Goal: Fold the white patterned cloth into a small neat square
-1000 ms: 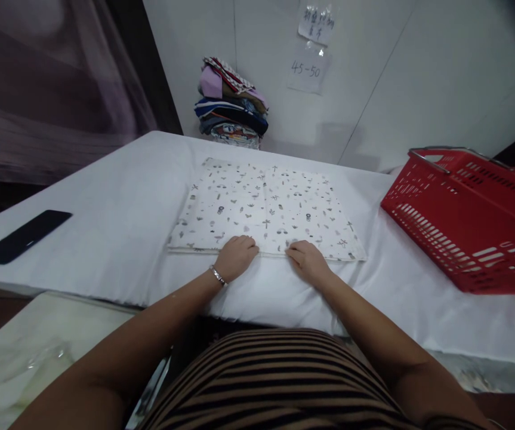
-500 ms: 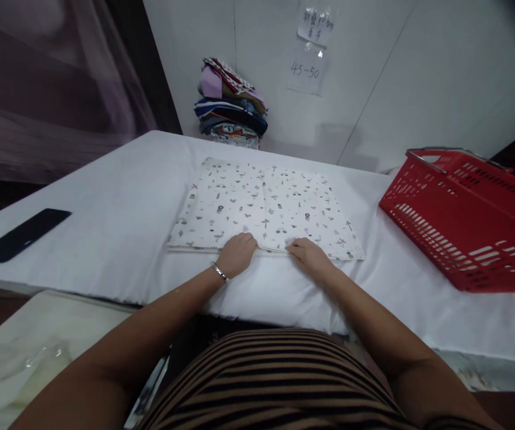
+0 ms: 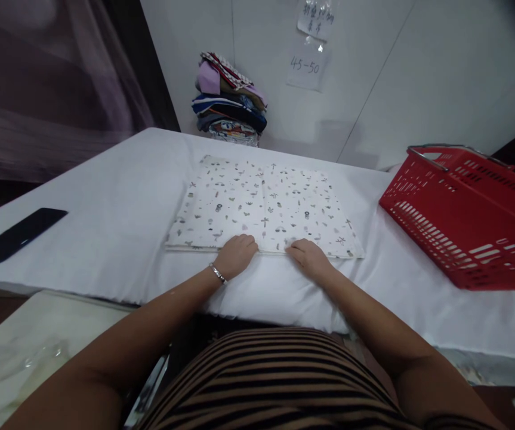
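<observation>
A folded white cloth (image 3: 264, 206) printed with small plants, flamingos and rainbows lies flat on the white-covered table (image 3: 118, 191). A faint crease runs down its middle. At the near edge, left of centre, my left hand (image 3: 237, 254) has its fingers closed on the cloth; a silver bracelet circles that wrist. My right hand (image 3: 308, 257) pinches the same edge a little to the right of centre. The fingertips of both hands are partly hidden against the fabric.
A red plastic basket (image 3: 458, 215) with metal handles stands at the right. On the left lies a flat black device (image 3: 19, 234). Folded fabrics (image 3: 230, 101) are stacked beyond the table's far edge by the wall. Handwritten paper signs (image 3: 304, 65) hang there.
Both hands stay at nearly the same places on the near edge. The gap seen at the edge between them looks slightly flatter. The camera view has shifted very slightly.
</observation>
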A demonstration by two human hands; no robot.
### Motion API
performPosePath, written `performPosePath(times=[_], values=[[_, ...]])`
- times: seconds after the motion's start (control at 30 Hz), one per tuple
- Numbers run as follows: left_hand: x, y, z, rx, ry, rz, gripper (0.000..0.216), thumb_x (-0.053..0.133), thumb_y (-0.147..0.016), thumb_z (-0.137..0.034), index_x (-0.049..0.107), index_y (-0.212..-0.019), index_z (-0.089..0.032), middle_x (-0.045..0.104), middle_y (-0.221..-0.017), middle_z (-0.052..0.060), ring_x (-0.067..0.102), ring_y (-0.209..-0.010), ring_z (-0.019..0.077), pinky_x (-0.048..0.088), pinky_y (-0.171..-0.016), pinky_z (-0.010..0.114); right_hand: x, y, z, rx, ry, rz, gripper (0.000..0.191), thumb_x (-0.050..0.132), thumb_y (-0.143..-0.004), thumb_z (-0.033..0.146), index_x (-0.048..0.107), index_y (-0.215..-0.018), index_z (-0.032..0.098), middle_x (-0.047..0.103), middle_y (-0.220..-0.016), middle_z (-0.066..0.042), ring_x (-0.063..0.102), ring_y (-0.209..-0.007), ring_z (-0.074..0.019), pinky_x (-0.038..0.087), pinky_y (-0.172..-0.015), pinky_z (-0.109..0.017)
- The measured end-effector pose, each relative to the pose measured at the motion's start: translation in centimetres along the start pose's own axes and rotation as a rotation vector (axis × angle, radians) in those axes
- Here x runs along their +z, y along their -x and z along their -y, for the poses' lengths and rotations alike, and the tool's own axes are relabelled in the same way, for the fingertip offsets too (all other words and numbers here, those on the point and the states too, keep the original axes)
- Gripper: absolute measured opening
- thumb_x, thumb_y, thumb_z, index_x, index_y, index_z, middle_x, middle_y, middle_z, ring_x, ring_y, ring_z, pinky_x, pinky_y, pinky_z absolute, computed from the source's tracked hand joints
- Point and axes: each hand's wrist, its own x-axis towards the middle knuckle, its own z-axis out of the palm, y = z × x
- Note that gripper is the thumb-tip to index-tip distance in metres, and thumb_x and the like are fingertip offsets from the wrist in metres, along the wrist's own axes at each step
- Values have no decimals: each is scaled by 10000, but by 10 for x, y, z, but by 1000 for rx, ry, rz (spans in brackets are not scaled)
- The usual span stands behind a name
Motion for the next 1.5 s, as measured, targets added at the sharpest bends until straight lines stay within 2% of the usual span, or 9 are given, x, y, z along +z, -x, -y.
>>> performPosePath(times=[0.17, 0.43, 0.77, 1.03, 1.2, 1.3, 1.5], values=[[-10, 2, 2, 26, 48, 40, 166, 518, -877, -301, 596, -861, -155, 599, -927, 60, 530, -867, 199, 397, -739, 330, -6, -3, 2, -4, -36, 28, 248, 426, -936, 234, 639, -1040, 162, 632, -963, -96, 514, -874, -193, 406, -761, -316], [-10, -1, 2, 55, 1, 56, 154, 452, -856, -118, 601, -841, -154, 608, -886, 62, 550, -843, 195, 388, -709, 334, -8, -3, 0, 6, 40, 110, 274, 420, -929, 199, 617, -1117, 174, 636, -1034, -94, 529, -909, -209, 413, -774, -338], [1, -5, 7, -46, -23, 0, 181, 425, -876, -137, 605, -879, -160, 618, -875, 59, 563, -803, 196, 396, -684, 334, -7, -3, -4, 97, -79, 29, 312, 408, -884, 135, 558, -1154, 182, 639, -1027, -86, 562, -928, -199, 463, -803, -336], [5, -8, 12, -13, -28, -79, 222, 392, -868, -87, 598, -923, -148, 607, -881, 74, 551, -827, 192, 401, -717, 330, -7, -7, -1, 114, 1, -3, 228, 402, -888, 108, 589, -1001, 171, 640, -1025, -100, 542, -933, -215, 433, -791, -334], [4, -5, 11, 52, -30, -46, 206, 420, -859, -94, 610, -890, -167, 614, -874, 64, 551, -820, 190, 393, -703, 330, -2, -3, 1, 32, 52, 56, 234, 381, -911, 123, 605, -966, 167, 634, -1012, -107, 530, -893, -214, 403, -749, -335], [1, -5, 12, 61, -38, -48, 211, 415, -867, -103, 612, -893, -172, 615, -870, 62, 552, -828, 187, 390, -706, 329, -2, -3, 0, 4, 59, 33, 223, 388, -908, 119, 605, -932, 166, 634, -995, -103, 523, -869, -206, 390, -741, -325], [-6, -20, 24, 11, -112, -185, 237, 377, -887, -107, 606, -896, -166, 613, -851, 60, 548, -828, 193, 381, -712, 332, -12, -18, -7, 89, 99, -65, 215, 398, -879, 73, 586, -901, 174, 638, -964, -91, 512, -879, -207, 368, -747, -313]])
